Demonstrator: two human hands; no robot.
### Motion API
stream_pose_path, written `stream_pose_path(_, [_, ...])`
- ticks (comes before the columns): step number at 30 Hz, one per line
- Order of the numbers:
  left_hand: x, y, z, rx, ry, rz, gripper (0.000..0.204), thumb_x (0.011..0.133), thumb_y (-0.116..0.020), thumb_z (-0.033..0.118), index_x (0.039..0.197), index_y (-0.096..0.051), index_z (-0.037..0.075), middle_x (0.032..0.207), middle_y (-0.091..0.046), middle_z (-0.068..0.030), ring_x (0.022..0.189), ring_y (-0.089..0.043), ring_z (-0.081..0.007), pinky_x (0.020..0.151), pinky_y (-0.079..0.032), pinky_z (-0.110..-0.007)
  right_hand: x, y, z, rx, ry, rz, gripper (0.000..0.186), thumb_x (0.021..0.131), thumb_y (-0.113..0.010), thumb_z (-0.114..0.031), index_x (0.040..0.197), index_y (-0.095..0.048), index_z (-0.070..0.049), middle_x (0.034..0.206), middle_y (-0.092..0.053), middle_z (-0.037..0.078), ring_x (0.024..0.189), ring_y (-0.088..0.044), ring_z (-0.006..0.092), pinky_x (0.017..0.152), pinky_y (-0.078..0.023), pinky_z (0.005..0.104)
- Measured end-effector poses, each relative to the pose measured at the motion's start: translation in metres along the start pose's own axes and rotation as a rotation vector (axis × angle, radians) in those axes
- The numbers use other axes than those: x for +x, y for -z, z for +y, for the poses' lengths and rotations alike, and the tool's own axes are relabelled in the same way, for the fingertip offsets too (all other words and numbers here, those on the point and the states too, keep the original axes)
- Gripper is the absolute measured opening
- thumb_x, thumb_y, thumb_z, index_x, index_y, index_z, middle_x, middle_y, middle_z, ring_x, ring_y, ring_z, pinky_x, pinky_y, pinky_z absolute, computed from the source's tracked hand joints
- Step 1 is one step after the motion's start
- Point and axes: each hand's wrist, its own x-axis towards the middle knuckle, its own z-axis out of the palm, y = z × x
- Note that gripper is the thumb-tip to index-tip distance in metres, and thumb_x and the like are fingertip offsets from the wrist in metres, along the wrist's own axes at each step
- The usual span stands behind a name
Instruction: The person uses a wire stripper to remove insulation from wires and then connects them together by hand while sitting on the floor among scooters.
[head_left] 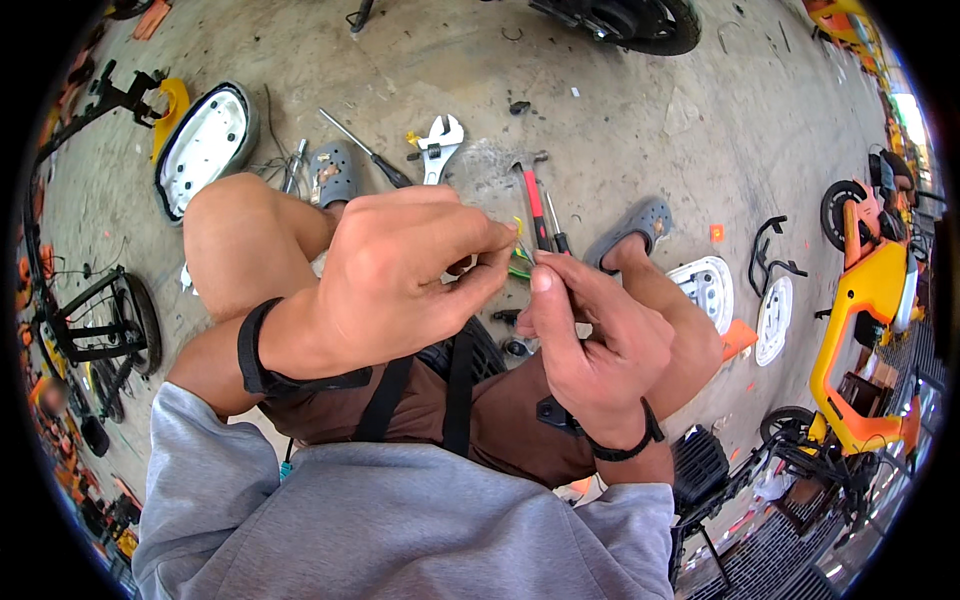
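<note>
My left hand (400, 270) and my right hand (605, 345) meet above my lap, fingertips a small gap apart. Both are closed in a pinch. Between them shows a thin wire (526, 255), with yellow and green bits at the fingertips; its ends are hidden by my fingers. On the floor beyond lie a red-handled hammer (533, 200), a screwdriver (556, 225) beside it, an adjustable wrench (438, 150) and a long dark-handled screwdriver (370, 150). Neither hand touches these tools.
I sit low, knees apart, feet in grey clogs (333, 173). A white-lined shell (205, 145) lies at left, white panels (774, 320) at right. A yellow-orange bike frame (850, 350) stands far right, a black wheel (137, 322) at left, another tyre (660, 25) ahead.
</note>
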Motion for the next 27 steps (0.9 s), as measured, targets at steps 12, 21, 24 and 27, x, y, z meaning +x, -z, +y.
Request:
stream_pose_path(12, [-0.002,-0.005,-0.004,0.016,0.072,-0.013,0.014,0.073,-0.075,-0.004,0.086,-0.07,-0.003,0.067,-0.065,-0.0103,0.057,-0.063,-0.0176,0.05,-0.047,-0.027,0.009,-0.001,0.007,0.736,-0.525,-0.148,0.022,0.096,-0.061,-0.013,0.107,-0.063,0.006,0.076,-0.066,0.011,0.063,-0.066,0.016,0.056,-0.056,0.0268])
stream_pose_path(21, [0.007,-0.002,0.005,-0.164,0.358,-0.072,0.005,0.081,-0.068,0.001,0.085,-0.069,-0.001,0.069,-0.066,-0.0118,0.054,-0.063,-0.0209,0.051,-0.049,-0.029,0.012,0.002,0.025,1.259,-0.821,-0.281,0.028,0.099,-0.056,-0.024,0.113,-0.06,0.0,0.079,-0.064,0.006,0.066,-0.065,0.0157,0.06,-0.054,0.0287])
stream_pose_path(24, [0.007,0.001,0.005,-0.177,0.394,-0.123,0.005,0.082,-0.067,0.0,0.087,-0.068,-0.002,0.071,-0.067,-0.01,0.057,-0.063,-0.0168,0.052,-0.048,-0.027,0.011,0.001,0.028,1.358,-0.87,-0.3,0.026,0.099,-0.056,-0.024,0.112,-0.061,-0.002,0.078,-0.063,0.005,0.065,-0.065,0.0145,0.057,-0.052,0.0273])
stream_pose_path(27, [0.007,0.004,0.003,-0.182,0.363,-0.18,0.006,0.085,-0.065,0.0,0.09,-0.068,-0.002,0.074,-0.068,-0.0065,0.062,-0.064,-0.0097,0.053,-0.048,-0.022,0.009,0.001,0.032,1.449,-0.888,-0.317,0.025,0.099,-0.056,-0.023,0.112,-0.061,-0.002,0.077,-0.063,0.004,0.063,-0.064,0.0137,0.055,-0.051,0.0267])
